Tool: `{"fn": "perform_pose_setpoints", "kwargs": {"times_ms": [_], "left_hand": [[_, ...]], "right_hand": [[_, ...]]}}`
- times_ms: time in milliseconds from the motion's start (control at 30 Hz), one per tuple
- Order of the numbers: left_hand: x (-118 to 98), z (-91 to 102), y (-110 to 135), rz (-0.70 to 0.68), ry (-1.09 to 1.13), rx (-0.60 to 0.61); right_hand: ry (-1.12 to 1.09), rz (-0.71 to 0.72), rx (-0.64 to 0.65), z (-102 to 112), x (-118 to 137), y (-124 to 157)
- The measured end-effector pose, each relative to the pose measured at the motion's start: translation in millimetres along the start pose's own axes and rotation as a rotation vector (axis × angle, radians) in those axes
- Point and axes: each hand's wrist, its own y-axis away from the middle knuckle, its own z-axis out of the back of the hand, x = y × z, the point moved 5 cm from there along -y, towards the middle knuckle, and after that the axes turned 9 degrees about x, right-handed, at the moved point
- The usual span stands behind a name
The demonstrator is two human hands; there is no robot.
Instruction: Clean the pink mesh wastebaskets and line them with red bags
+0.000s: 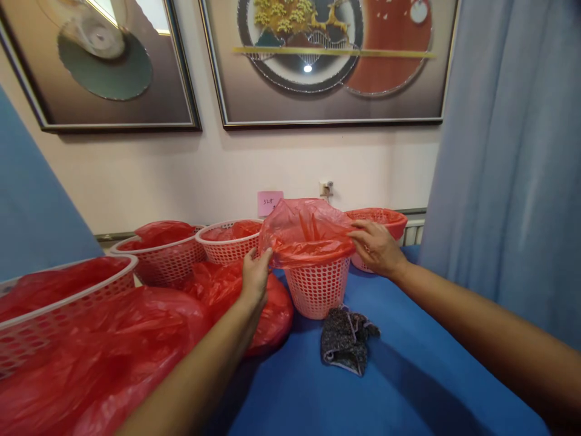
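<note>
A white perforated plastic basket [316,289] stands upright on a blue surface, with a thin red plastic bag [308,227] lining it. The bag's front edge is folded down over the basket's rim, while its back part stands up above it. At the left of the rim, my left hand [256,272] pinches the bag's edge between thumb and fingers. My right hand [376,247] grips the same bag's edge on the right side. Just in front of the basket lies a crumpled dark grey cloth [347,339] with light edging.
More lined baskets [227,249] stand along the wall to the left, and one lined basket [394,225] is behind my right hand. Filled red bags [113,351] lie at the left front. A blue curtain [503,151] hangs on the right; framed pictures [331,109] are above.
</note>
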Motion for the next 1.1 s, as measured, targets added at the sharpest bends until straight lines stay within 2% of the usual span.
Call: {"fn": "perform_pose_setpoints", "kwargs": {"times_ms": [67, 167, 233, 367, 467, 667, 733, 900, 1000, 1100], "left_hand": [[3, -2.7, -5, 0.016, 0.011, 0.002], [12, -3.3, -10, 0.076, 0.018, 0.008], [19, -1.0, -12, 0.134, 0.020, 0.015], [28, 4.4, -16, 0.217, 0.031, 0.027], [29, 4.7, -18, 0.224, 0.049, 0.031], [33, -0.3, -20, 0.219, 0.059, 0.027], [35, -0.8, -21, 0.214, 0.042, 0.020], [37, 3.1, -27, 0.165, -0.043, -0.005], [34, 8.3, -35, 0.084, -0.118, -0.045], [25, 13.2, -41, -0.022, -0.201, -0.098]], "right_hand": [[-0.017, 0.007, 0.137, -14, 4, -9], [-0.070, -0.295, 0.288, -40, -19, -12], [-0.085, -0.483, 0.296, -54, -42, -8], [-0.076, -0.614, 0.183, -61, -67, 4], [-0.088, -0.603, 0.115, -57, -60, 16], [-0.113, -0.246, -0.046, -48, -12, 39], [-0.090, -0.257, -0.046, -51, -10, 44], [-0.088, -0.371, 0.091, -70, -28, 51], [-0.076, -0.393, 0.093, -72, -35, 58], [-0.050, -0.421, 0.026, -61, -30, 60]]}}
